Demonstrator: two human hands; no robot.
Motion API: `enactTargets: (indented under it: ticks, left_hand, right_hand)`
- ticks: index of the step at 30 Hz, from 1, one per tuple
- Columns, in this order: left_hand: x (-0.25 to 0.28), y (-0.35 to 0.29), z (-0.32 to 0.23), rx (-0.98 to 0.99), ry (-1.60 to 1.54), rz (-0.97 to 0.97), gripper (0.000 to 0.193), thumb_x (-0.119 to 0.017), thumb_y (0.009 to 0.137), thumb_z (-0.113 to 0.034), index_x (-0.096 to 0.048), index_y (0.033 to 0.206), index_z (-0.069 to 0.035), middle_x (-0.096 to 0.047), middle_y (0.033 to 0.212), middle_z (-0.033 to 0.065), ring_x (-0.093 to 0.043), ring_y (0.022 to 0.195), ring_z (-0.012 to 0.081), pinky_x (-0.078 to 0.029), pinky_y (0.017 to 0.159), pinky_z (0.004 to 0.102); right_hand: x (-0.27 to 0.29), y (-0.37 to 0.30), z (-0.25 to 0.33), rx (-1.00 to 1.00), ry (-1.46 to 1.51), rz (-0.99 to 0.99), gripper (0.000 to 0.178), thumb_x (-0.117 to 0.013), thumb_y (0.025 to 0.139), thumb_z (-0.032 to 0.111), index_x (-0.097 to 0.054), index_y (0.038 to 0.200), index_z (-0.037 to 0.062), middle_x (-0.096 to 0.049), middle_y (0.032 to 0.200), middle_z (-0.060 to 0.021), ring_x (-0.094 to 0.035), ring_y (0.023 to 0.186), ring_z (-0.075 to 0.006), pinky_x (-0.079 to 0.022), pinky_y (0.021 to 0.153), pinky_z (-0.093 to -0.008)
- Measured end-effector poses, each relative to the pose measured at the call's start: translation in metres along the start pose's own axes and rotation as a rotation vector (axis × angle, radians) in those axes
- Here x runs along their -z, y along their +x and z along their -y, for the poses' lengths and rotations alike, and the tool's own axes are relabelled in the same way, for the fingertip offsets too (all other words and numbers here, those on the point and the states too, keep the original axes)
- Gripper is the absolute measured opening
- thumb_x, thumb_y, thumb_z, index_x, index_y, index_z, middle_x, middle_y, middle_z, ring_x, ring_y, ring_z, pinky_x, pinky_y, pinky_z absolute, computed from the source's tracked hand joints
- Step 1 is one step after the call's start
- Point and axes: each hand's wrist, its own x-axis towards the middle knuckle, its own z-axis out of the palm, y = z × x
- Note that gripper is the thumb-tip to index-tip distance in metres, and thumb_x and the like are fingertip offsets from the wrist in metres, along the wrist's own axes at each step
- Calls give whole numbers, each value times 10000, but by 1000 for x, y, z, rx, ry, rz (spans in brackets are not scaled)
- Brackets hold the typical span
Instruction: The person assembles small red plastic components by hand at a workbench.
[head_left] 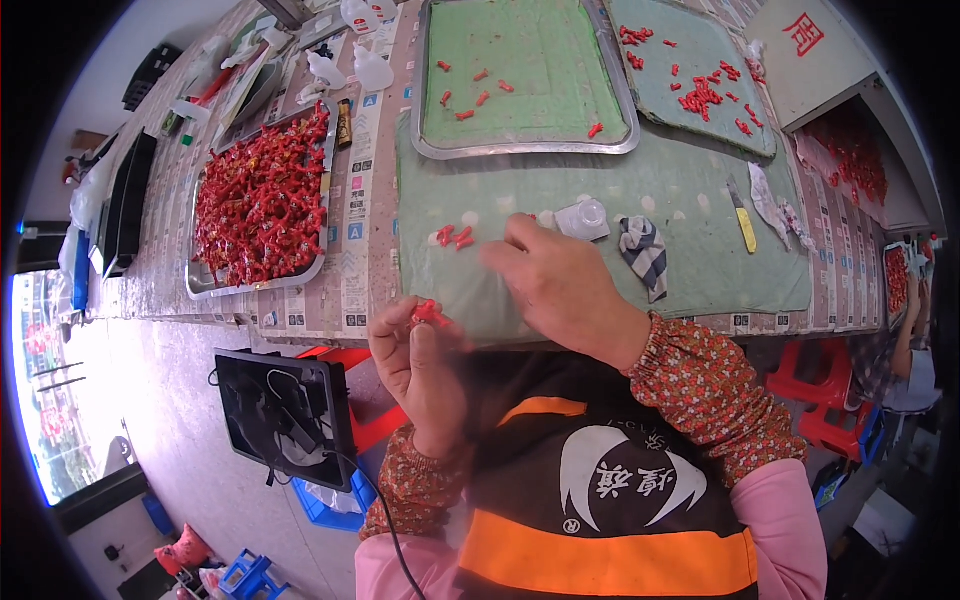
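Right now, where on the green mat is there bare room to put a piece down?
Bare mat lies between the checked cloth and the yellow-handled knife, below the steel tray. Around the right hand it's crowded: red pieces and a clear container.

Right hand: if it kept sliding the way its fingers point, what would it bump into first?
Probably the small red pieces lying on the green cloth just beyond the right hand.

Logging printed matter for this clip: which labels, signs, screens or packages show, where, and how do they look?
Printed paper sheets: covering the table under the trays, pale with small blue squares.
Box: upper right, grey-beige, one red character on top.
Apron emblem: on the person's chest, white on black with orange bands.
Dark panel: on the floor, lower left, black, cabled.
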Motion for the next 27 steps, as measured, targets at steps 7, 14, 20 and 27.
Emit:
enactTargets:
  ticks: [7,14,20,27]
  left_hand:
    - [-12,-1,-10,213,-24,-31,222,-533,983,-24,-485,1200,-43,-601,978,66,-567,751,94,-507,663,225]
    - [-6,-4,-6,296,-58,71,215,-564,958,6,-489,1155,-40,-603,994,60,-569,747,85,-502,658,210]
    - [-12,-5,-7,335,18,139,225,-572,939,22,-525,1154,-23,-593,1004,55,-563,809,75,-502,672,203]
    - [-26,-6,-9,347,179,274,296,-568,923,50,-517,1210,-5,-573,1060,54,-568,881,76,-527,713,221]
  right_hand:
    - [-9,12,-2,79,-128,53,162,-591,815,71,-613,972,36,-544,979,-123,-644,816,-285,-532,571,-409]
    - [-11,6,0,68,-261,79,188,-576,842,84,-550,1011,5,-527,998,-141,-639,820,-290,-534,568,-386]
    - [13,-23,-4,3,81,21,219,-622,816,-10,-491,988,29,-539,919,-140,-621,755,-306,-516,583,-386]
    - [55,-49,-11,-474,778,49,116,-569,953,-3,-577,1068,5,-611,876,-25,-600,708,-72,-523,584,-234]
